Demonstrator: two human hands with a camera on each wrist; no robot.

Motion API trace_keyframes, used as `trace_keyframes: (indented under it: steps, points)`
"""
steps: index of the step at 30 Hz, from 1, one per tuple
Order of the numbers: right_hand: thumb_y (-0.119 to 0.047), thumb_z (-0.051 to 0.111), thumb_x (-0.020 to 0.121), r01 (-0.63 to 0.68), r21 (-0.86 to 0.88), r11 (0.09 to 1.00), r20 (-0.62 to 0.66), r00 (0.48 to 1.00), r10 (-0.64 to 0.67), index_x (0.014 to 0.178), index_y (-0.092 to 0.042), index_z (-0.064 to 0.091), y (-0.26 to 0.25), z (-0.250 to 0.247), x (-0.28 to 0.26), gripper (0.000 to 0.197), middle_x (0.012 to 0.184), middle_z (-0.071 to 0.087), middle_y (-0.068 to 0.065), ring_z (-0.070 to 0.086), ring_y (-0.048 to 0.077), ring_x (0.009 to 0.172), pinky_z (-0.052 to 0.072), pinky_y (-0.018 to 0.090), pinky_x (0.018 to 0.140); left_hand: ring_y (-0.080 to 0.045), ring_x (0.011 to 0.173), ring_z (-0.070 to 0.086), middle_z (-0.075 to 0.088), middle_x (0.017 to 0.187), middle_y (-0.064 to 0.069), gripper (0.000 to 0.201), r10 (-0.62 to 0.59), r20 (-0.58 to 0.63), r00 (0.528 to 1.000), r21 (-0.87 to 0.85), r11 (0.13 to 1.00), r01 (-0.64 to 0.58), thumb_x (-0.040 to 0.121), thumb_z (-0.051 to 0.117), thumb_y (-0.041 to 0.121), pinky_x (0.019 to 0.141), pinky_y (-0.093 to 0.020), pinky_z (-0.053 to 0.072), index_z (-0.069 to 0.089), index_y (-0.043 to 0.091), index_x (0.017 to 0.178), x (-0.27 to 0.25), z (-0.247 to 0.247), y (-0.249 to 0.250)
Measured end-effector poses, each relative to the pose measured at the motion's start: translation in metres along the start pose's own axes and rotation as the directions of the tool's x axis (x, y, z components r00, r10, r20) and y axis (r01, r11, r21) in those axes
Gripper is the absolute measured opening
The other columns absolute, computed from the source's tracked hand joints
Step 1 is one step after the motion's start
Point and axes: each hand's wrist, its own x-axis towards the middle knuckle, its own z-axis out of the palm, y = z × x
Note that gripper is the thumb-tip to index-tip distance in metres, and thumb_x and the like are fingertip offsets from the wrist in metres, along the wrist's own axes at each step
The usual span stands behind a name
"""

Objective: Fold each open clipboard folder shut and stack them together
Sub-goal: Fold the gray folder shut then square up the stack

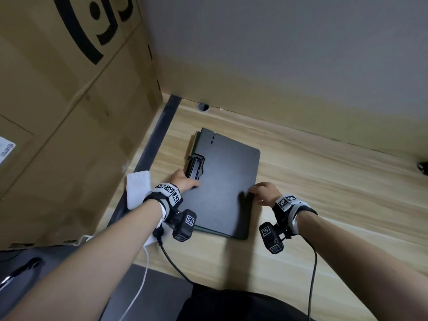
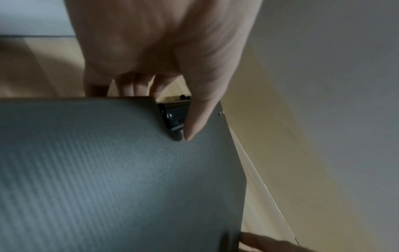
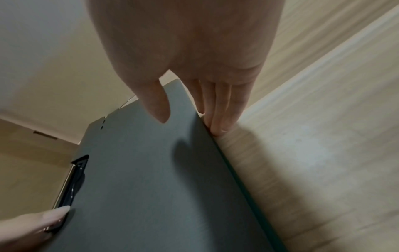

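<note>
A dark grey clipboard folder (image 1: 227,181) (image 2: 108,170) (image 3: 151,170) lies folded shut on the wooden desk (image 1: 324,181). Under it the edge of a second folder (image 1: 194,141) shows, greenish along the right side in the right wrist view. Its black clip (image 1: 195,167) (image 2: 172,119) (image 3: 73,184) sits at the left edge. My left hand (image 1: 187,181) (image 2: 158,115) pinches that edge beside the clip, thumb on the cover, fingers down over the side. My right hand (image 1: 264,193) (image 3: 191,125) is at the right edge, fingers straight against it, thumb hovering just above the cover.
A big cardboard box (image 1: 69,112) stands close on the left, and a white folded cloth or paper (image 1: 139,188) lies by its foot. A pale partition wall (image 1: 278,66) closes off the back. Wrist-camera cables (image 1: 176,262) trail over the front edge.
</note>
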Motion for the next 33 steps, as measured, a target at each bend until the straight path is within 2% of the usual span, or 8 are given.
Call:
trace_keyframes:
  steps: [5,10,14,19,24,27,29,33]
  points:
    - [-0.016,0.06,0.09,-0.073,0.247,0.966,0.057,0.997,0.061,0.095,-0.009,0.06,-0.006,-0.001,-0.005,0.009,0.081,0.06,0.007,0.055,0.016,0.065,0.047,0.028,0.064,-0.029,0.123,0.051,0.054,0.134,-0.015,0.084,-0.079,0.059,0.995,-0.126,0.988,0.086,0.075,0.081,0.036,0.101,-0.035,0.04,0.041,-0.002,0.138,0.013,0.0,0.006]
    - [-0.014,0.059,0.09,-0.154,0.396,0.905,0.114,0.986,0.119,0.108,-0.003,0.063,0.003,-0.011,-0.002,0.022,0.094,0.053,0.016,0.049,0.023,0.072,0.037,0.028,0.06,-0.031,0.132,0.046,0.051,0.144,-0.011,0.105,-0.084,0.153,0.985,-0.188,0.976,0.112,0.057,0.079,0.065,0.111,-0.043,0.036,0.048,0.008,0.139,0.02,0.005,0.01]
    - [-0.027,0.059,0.09,-0.208,0.467,0.859,0.127,0.978,0.167,0.103,-0.009,0.058,0.015,-0.021,-0.006,0.022,0.094,0.053,0.012,0.048,0.021,0.073,0.037,0.029,0.063,-0.032,0.135,0.043,0.048,0.146,-0.014,0.095,-0.091,0.169,0.981,-0.221,0.967,0.128,0.065,0.079,0.059,0.111,-0.044,0.032,0.048,0.007,0.138,0.017,0.02,0.02]
    - [-0.045,0.066,0.08,-0.221,0.615,0.757,0.181,0.974,0.137,0.102,-0.014,0.06,0.031,-0.039,-0.015,0.038,0.095,0.058,0.008,0.053,0.022,0.078,0.039,0.031,0.071,-0.036,0.127,0.051,0.052,0.139,-0.02,0.091,-0.056,-0.021,0.998,-0.347,0.937,0.046,0.069,0.083,0.047,0.103,-0.042,0.042,0.046,-0.002,0.135,-0.001,0.056,0.041]
    - [-0.039,0.071,0.083,-0.095,0.644,0.759,0.111,0.993,0.03,0.109,-0.007,0.069,0.048,-0.083,-0.024,0.041,0.09,0.07,0.005,0.064,0.019,0.082,0.05,0.027,0.073,-0.033,0.117,0.059,0.062,0.127,-0.014,0.104,0.082,-0.115,0.99,-0.389,0.913,-0.121,0.052,0.086,0.059,0.101,-0.039,0.046,0.051,0.0,0.131,-0.02,0.081,0.076]
    - [-0.031,0.076,0.082,0.047,0.616,0.787,0.01,0.998,-0.067,0.114,-0.002,0.068,0.061,-0.124,-0.025,0.045,0.105,0.074,0.006,0.069,0.02,0.095,0.054,0.032,0.087,-0.028,0.107,0.065,0.067,0.118,-0.01,0.116,0.186,-0.135,0.973,-0.389,0.893,-0.225,0.035,0.083,0.072,0.097,-0.045,0.052,0.053,0.008,0.127,-0.03,0.098,0.106]
    - [-0.026,0.076,0.083,0.163,0.569,0.806,-0.106,0.987,-0.124,0.114,0.0,0.068,0.066,-0.156,-0.03,0.042,0.111,0.073,0.01,0.069,0.02,0.1,0.054,0.03,0.091,-0.025,0.099,0.067,0.069,0.111,-0.007,0.102,0.267,-0.143,0.953,-0.379,0.875,-0.302,0.041,0.083,0.066,0.092,-0.043,0.054,0.055,0.01,0.121,-0.043,0.111,0.131]
    - [-0.022,0.074,0.084,0.388,0.46,0.799,-0.354,0.905,-0.236,0.109,-0.005,0.07,0.086,-0.218,-0.05,0.03,0.102,0.072,0.004,0.068,0.01,0.087,0.051,0.009,0.069,-0.02,0.086,0.069,0.07,0.099,-0.005,0.057,0.446,-0.132,0.885,-0.4,0.793,-0.46,0.064,0.088,0.04,0.071,-0.033,0.058,0.06,0.012,0.105,-0.077,0.143,0.177]
